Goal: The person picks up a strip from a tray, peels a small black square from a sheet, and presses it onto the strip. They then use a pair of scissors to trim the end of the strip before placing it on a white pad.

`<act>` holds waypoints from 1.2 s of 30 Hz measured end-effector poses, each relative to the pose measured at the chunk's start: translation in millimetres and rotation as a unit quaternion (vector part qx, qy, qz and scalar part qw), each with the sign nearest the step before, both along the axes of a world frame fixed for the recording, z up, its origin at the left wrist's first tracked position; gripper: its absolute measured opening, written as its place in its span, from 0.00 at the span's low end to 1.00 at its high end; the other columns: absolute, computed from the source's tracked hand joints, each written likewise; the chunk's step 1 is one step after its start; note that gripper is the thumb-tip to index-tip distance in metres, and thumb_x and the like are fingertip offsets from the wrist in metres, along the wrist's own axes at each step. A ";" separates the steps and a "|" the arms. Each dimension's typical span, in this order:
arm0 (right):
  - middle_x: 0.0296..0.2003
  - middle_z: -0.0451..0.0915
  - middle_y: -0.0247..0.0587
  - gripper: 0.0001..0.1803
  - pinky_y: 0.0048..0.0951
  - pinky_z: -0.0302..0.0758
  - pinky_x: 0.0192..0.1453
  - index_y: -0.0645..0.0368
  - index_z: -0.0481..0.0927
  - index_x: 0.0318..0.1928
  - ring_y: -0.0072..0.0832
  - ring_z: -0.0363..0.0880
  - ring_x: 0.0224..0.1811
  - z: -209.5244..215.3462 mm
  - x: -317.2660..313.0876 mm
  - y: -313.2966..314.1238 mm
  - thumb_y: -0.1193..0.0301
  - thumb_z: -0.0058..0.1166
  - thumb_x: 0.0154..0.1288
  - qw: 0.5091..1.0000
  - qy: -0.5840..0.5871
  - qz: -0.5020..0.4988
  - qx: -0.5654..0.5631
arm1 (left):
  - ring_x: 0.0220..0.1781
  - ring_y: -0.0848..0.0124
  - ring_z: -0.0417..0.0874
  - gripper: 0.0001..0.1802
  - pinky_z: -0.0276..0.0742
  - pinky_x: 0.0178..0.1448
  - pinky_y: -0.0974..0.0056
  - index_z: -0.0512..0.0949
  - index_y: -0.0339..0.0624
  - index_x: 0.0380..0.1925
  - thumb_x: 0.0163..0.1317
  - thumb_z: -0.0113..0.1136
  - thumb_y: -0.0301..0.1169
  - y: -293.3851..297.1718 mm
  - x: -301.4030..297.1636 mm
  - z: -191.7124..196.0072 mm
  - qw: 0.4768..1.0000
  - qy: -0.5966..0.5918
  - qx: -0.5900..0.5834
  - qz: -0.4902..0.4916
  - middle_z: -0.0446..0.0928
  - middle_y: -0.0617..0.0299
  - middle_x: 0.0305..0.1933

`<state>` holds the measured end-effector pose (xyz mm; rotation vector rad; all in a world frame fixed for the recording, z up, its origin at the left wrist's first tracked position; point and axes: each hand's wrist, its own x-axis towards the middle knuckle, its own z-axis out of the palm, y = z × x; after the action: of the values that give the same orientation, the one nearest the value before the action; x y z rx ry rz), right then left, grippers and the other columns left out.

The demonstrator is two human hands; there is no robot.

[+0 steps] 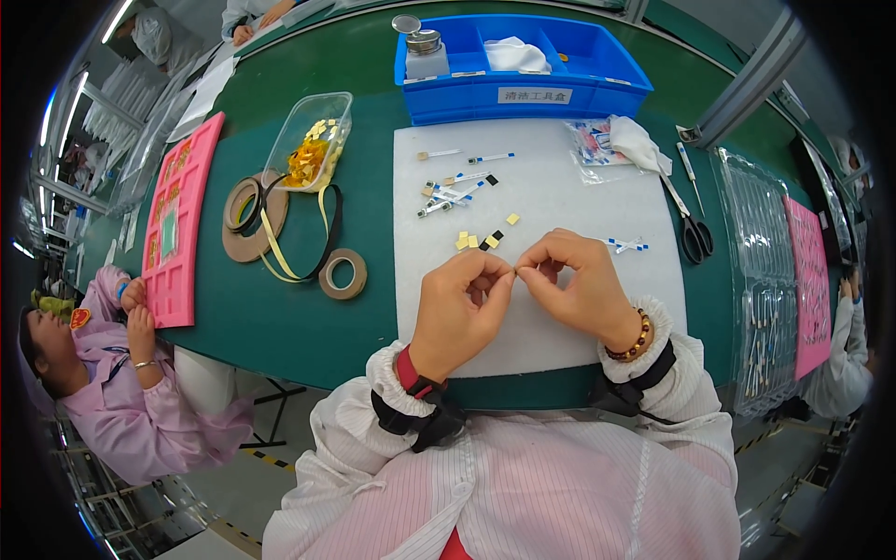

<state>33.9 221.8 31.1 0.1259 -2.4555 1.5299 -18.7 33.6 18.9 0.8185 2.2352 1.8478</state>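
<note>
Over the white foam mat (pixel 541 350), my left hand (pixel 457 306) and my right hand (pixel 586 287) meet with thumbs and forefingers pinched tip to tip. Whatever sits between the fingertips is too small to make out. Just beyond my left hand lie several small pale-yellow and black pads (pixel 464 241). Farther up the mat is a loose group of short white flex cables (pixel 450 194) with blue ends. More flex cables (pixel 627 245) lie crossed to the right of my right hand.
At the back stands a blue divided bin (pixel 523 103) holding a dispenser bottle (pixel 427 58) and white cloth. Left are tape rolls (pixel 343 273), a clear tub (pixel 313 140) and a pink tray (pixel 182 224). Scissors (pixel 695 233) and clear trays (pixel 751 280) lie right. A co-worker (pixel 140 373) sits left.
</note>
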 end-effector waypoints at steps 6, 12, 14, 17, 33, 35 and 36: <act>0.27 0.82 0.35 0.03 0.26 0.73 0.31 0.59 0.85 0.33 0.25 0.76 0.27 0.0 -1.1 -0.1 0.77 0.65 0.57 0.997 0.058 0.010 0.050 | 0.26 0.78 0.78 0.02 0.69 0.28 0.72 0.82 0.33 0.33 0.61 0.66 0.20 0.2 0.3 -1.1 1.000 0.007 0.004 -0.006 0.81 0.61 0.29; 0.27 0.81 0.36 0.04 0.27 0.73 0.31 0.60 0.84 0.33 0.26 0.76 0.27 -1.9 -2.3 0.3 0.78 0.64 0.55 0.997 0.060 0.006 0.048 | 0.25 0.78 0.78 0.02 0.69 0.28 0.72 0.82 0.33 0.33 0.61 0.66 0.20 1.8 0.7 0.2 1.000 0.003 0.002 -0.011 0.81 0.61 0.29; 0.27 0.81 0.36 0.04 0.27 0.73 0.31 0.60 0.84 0.33 0.26 0.76 0.27 -2.0 -2.2 0.8 0.78 0.64 0.55 0.998 0.052 0.007 0.043 | 0.25 0.79 0.78 0.02 0.68 0.28 0.72 0.82 0.33 0.33 0.61 0.66 0.20 1.9 0.5 0.0 1.000 0.003 0.003 -0.012 0.81 0.61 0.29; 0.28 0.82 0.37 0.04 0.25 0.73 0.32 0.61 0.84 0.33 0.25 0.76 0.28 -2.7 -2.2 2.3 0.79 0.64 0.56 0.998 0.042 0.016 0.036 | 0.25 0.79 0.78 0.02 0.68 0.28 0.72 0.82 0.33 0.33 0.61 0.66 0.20 1.4 0.3 -1.3 1.000 -0.004 0.001 -0.011 0.81 0.61 0.29; 0.27 0.81 0.36 0.03 0.26 0.74 0.32 0.60 0.84 0.32 0.25 0.77 0.26 -5.0 -2.5 1.8 0.77 0.64 0.57 0.999 0.026 0.000 0.027 | 0.26 0.78 0.79 0.03 0.69 0.28 0.72 0.82 0.33 0.34 0.60 0.66 0.20 1.9 0.0 -1.3 1.000 0.007 -0.003 -0.017 0.81 0.61 0.29; 0.27 0.82 0.37 0.03 0.25 0.74 0.32 0.61 0.84 0.33 0.24 0.77 0.26 -6.0 -2.7 1.2 0.77 0.64 0.57 1.000 0.019 -0.009 0.016 | 0.26 0.79 0.79 0.03 0.69 0.28 0.72 0.82 0.33 0.34 0.60 0.66 0.20 1.7 -0.4 -0.8 1.000 0.006 -0.002 -0.016 0.81 0.62 0.29; 0.27 0.82 0.37 0.03 0.25 0.74 0.32 0.61 0.84 0.33 0.24 0.77 0.26 -6.1 -3.0 0.7 0.77 0.64 0.57 1.000 0.011 -0.016 0.005 | 0.26 0.79 0.79 0.03 0.69 0.28 0.72 0.83 0.33 0.34 0.60 0.66 0.20 0.8 -0.5 -0.6 1.000 0.003 -0.006 -0.014 0.81 0.62 0.30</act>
<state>30.9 222.5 25.1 0.1033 -2.4360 1.4951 -19.3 34.4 18.4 0.8498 2.2263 1.8198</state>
